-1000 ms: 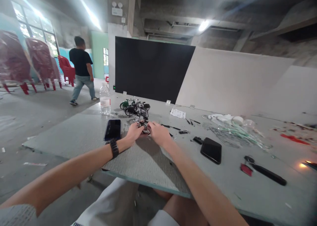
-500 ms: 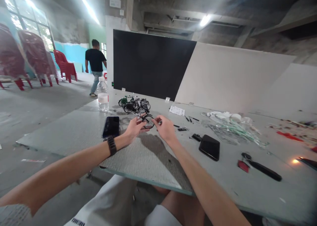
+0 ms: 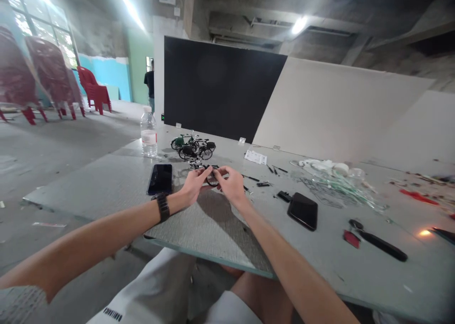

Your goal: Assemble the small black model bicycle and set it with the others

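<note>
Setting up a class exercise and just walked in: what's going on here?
A person's left hand and right hand hold a small black wheel between them, above a grey table. Model bicycles stand just beyond the hands, and a phone lies to their left.

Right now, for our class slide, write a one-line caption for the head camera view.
Left hand and right hand hold a small black wheel near model bicycles on a grey table.
</note>
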Motion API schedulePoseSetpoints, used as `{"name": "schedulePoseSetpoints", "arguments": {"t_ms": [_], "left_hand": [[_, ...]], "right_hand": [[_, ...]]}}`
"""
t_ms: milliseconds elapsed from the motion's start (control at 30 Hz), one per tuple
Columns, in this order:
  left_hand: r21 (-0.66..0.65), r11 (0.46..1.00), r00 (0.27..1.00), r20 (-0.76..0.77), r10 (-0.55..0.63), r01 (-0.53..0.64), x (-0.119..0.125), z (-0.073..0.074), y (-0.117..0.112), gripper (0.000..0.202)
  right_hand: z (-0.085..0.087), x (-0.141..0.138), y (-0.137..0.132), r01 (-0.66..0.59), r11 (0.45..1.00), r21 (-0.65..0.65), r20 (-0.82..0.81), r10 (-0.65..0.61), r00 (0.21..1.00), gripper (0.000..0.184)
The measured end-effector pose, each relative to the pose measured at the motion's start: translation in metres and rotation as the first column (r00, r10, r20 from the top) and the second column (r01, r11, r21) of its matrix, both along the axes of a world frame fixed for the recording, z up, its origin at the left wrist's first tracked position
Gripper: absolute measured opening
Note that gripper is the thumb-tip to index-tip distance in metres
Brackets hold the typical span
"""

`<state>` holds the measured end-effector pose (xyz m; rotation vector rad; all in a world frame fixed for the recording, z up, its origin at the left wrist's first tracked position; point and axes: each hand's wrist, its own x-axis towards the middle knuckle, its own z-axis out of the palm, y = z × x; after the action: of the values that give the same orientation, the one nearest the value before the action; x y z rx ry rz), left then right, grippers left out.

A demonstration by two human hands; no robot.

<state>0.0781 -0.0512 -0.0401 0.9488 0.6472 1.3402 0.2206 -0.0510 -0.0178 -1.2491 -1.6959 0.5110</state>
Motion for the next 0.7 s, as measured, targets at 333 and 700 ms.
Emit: {"name": "schedulePoseSetpoints", "arguments": {"t_ms": [333, 700], "left_hand": [[-0.055, 0.989, 0.990, 0.013, 0.139, -0.138, 0.006, -0.002, 0.004, 0.029], [-0.116, 0.968, 0.973, 0.031, 0.227, -0.222, 0.006, -0.001, 0.006, 0.023]], "right_hand": [[-0.009, -0.003, 0.010, 0.132, 0.991, -0.036, 0.003, -0.132, 0.991, 0.018], [-0.012, -0.011, 0.003, 0.106, 0.986, 0.129, -0.038, -0.101, 0.994, 0.018]]}}
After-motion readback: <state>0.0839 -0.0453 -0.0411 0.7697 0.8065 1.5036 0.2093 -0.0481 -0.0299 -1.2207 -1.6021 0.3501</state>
